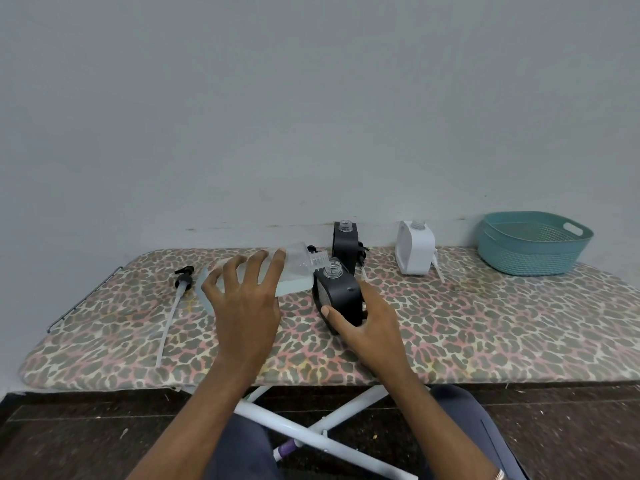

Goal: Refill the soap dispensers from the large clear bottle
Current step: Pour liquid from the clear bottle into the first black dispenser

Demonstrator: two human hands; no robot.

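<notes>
Here, the left grip (242, 306) spreads curled fingers over the large clear bottle (294, 268), tipped sideways above the leopard-print table (485, 323), its open neck just beside the mouth of the black dispenser (341, 296), which the right grip (367, 320) clasps, thumb on its front.

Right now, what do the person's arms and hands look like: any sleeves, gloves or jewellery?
Both forearms are bare to the frame edge: no sleeves, no gloves. The left hand and right hand show no rings on the visible fingers. A thin metallic wristband, bracelet or watch strap, sits on the right wrist, cut by the bottom edge.
</notes>
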